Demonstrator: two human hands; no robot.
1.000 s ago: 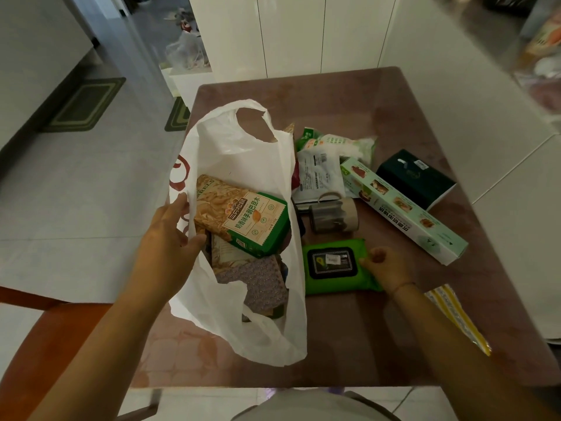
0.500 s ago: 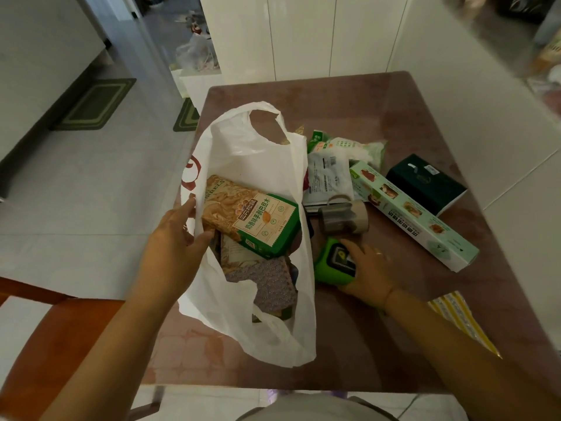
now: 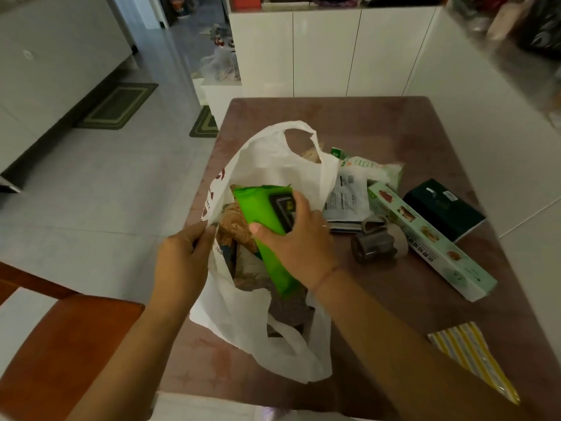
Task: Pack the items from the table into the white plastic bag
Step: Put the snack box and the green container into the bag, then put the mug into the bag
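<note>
The white plastic bag (image 3: pixel 273 159) lies open on the brown table (image 3: pixel 379 123), with a pasta box (image 3: pixel 235 226) and a grey sponge (image 3: pixel 288 308) partly showing inside. My left hand (image 3: pixel 182 259) pinches the bag's left rim and holds the mouth open. My right hand (image 3: pixel 299 241) grips a green wet-wipes pack (image 3: pixel 258 208) tilted over the bag's opening. To the right on the table lie a white pouch (image 3: pixel 346 199), a roll of tape (image 3: pixel 375 247), a long light-green box (image 3: pixel 431 241) and a dark green box (image 3: pixel 444 208).
A yellow striped packet (image 3: pixel 473 357) lies at the table's near right corner. A wooden chair (image 3: pixel 60 338) stands at the lower left. White cabinets (image 3: pixel 328 53) rise behind the table. Grey tiled floor with green mats (image 3: pixel 118 106) stretches to the left.
My right hand took the green wipes pack off the table and carried it left, over the bag's mouth. My left hand shifted its hold on the bag's rim.
</note>
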